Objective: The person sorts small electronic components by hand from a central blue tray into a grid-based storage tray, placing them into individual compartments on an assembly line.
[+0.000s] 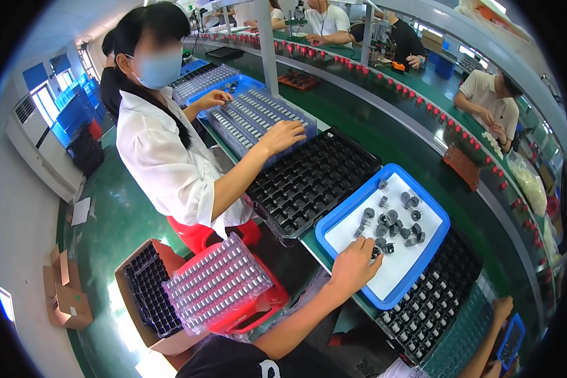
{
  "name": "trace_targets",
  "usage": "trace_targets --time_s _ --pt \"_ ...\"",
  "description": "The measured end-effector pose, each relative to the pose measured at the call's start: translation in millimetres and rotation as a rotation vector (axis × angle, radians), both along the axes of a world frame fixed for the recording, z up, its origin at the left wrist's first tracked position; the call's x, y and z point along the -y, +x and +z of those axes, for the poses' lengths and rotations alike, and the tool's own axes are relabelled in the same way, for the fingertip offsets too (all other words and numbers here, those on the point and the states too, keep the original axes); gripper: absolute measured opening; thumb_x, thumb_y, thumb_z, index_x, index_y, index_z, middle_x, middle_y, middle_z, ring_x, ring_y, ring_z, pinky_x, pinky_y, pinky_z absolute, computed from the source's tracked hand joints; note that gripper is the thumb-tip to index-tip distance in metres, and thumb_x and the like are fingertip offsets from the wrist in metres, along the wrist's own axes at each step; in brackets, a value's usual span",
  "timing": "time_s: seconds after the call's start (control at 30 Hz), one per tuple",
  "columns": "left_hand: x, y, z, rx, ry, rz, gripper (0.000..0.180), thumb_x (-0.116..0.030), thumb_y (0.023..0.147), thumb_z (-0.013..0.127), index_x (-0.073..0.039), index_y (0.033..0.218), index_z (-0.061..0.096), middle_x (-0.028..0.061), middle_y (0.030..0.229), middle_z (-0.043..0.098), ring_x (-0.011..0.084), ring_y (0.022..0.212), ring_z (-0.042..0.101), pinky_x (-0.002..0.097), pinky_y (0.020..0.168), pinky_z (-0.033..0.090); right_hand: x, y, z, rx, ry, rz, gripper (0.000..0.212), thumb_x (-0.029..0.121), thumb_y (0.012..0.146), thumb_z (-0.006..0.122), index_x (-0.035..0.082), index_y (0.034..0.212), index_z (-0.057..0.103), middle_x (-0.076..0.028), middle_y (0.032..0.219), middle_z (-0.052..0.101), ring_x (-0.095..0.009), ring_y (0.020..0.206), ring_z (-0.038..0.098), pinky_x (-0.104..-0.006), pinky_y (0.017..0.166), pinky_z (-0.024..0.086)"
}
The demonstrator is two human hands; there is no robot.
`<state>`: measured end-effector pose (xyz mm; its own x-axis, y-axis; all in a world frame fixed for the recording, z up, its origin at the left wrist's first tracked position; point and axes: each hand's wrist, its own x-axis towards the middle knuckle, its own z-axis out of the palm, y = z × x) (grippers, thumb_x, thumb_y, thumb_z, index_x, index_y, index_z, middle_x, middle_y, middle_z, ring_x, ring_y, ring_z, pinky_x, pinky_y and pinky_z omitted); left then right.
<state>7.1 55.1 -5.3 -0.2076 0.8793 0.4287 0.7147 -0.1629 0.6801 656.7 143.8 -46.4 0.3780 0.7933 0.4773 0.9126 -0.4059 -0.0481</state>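
Note:
My left hand (354,268) reaches from the lower edge into a blue tray (322,236) lined with white. Its fingers are bent together around a small black plastic part (376,252) near the tray's left side; the fingertips partly cover the grip. Several dark grey, round plastic parts (394,223) lie loose in the tray, some in small clusters. Just right of the tray, a black compartment tray (425,305) holds rows of small black and white pieces. My right hand does not show.
A co-worker in a white top works over clear trays of small pieces (258,116) at the left. A black compartment tray (315,179) lies between us. Another person's hand (503,309) is at the lower right. Beyond runs a green conveyor (416,129) with red fixtures; a red stool (258,309) stands lower left.

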Motion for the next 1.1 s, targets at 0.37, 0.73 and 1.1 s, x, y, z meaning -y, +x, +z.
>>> trace_targets --time_s 0.37,0.73,1.1 --pt "0.1 -8.2 7.1 0.579 0.053 -0.141 0.028 -0.013 0.087 0.067 0.000 0.111 0.062 0.0085 0.083 0.060 0.0147 0.070 0.059 0.0297 0.065 0.050 24.1 -8.2 44.9 -0.232 0.234 0.270 0.024 0.013 0.071 0.069 0.001 0.090 0.060 -0.011 0.076 0.061 -0.024 0.072 0.060 -0.0360 0.070 0.049" --pt "32.9 -25.2 29.7 1.612 -0.243 -0.548 0.034 -0.024 0.098 0.051 -0.001 0.123 0.052 0.0125 0.102 0.060 0.0164 0.086 0.058 0.0281 0.076 0.047 93.0 -316.3 159.9 -1.135 0.032 0.859 0.014 -0.004 0.079 0.065 -0.001 0.093 0.067 0.000 0.087 0.056 -0.005 0.076 0.053 -0.0196 0.068 0.042" --pt "58.4 -0.1 51.4 1.813 -0.375 -0.620 0.029 -0.026 0.101 0.049 -0.002 0.118 0.052 0.0178 0.111 0.062 0.0198 0.092 0.065 0.0283 0.078 0.055 129.1 -429.0 166.7 -1.446 -0.118 1.181 0.024 -0.010 0.074 0.062 -0.006 0.097 0.067 -0.013 0.099 0.059 -0.020 0.089 0.063 -0.0279 0.077 0.052"
